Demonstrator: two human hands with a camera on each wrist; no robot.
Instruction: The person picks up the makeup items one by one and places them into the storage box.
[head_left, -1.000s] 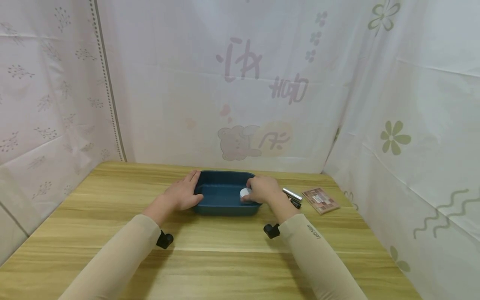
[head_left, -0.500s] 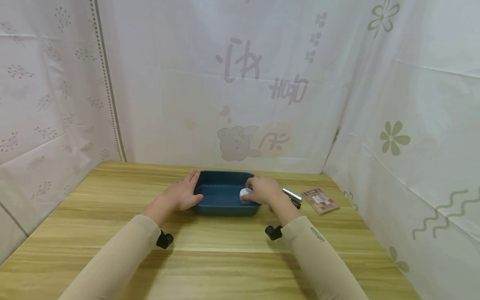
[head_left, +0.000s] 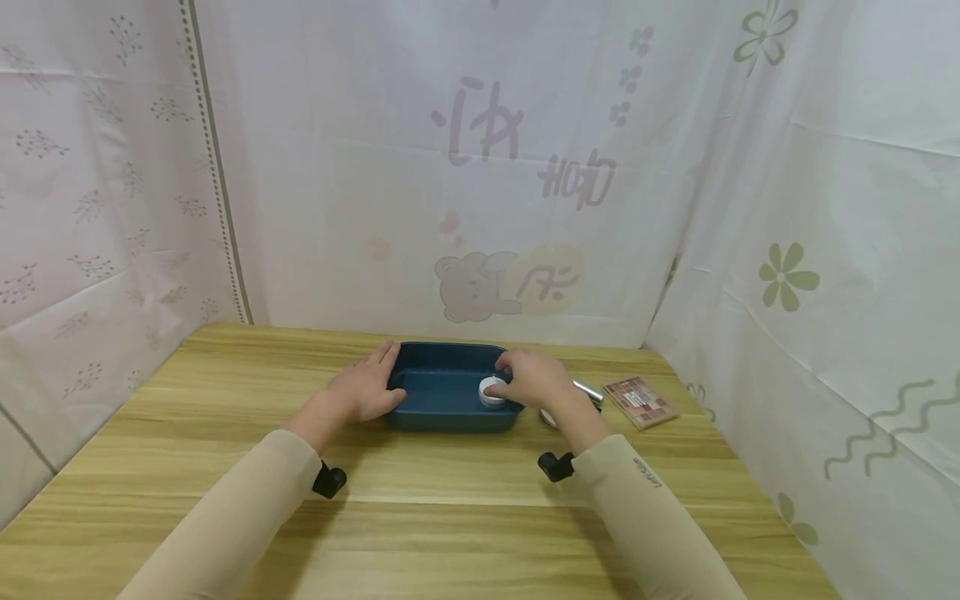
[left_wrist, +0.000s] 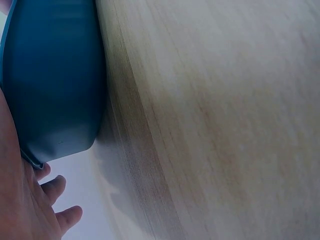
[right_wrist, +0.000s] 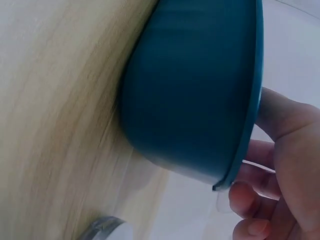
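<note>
- Pale printed cloth (head_left: 337,208) hangs behind and at the sides of a wood-grain counter (head_left: 420,542)
- Left hand (head_left: 360,389) rests on the left end of a blue container (head_left: 453,421), thumb spread well away from the fairly straight fingers
- Right hand (head_left: 538,380) bends over the container's right end, thumb at the top of a white round jar (head_left: 488,398); I cannot tell whether it pinches the jar
- That jar is inside the container, at the right end, towards the near wall
- Container stands upright on the counter, open side up
- Beside the right wrist, partly hidden by it, are a pale round thing (head_left: 548,418) and a silver tube (head_left: 589,392)
- Farther right, a flat palette (head_left: 642,403) of pinkish-brown squares lies apart from the container
- Beige sleeves (head_left: 225,517) cover both forearms, with a small black device (head_left: 328,480) near each wrist
</note>
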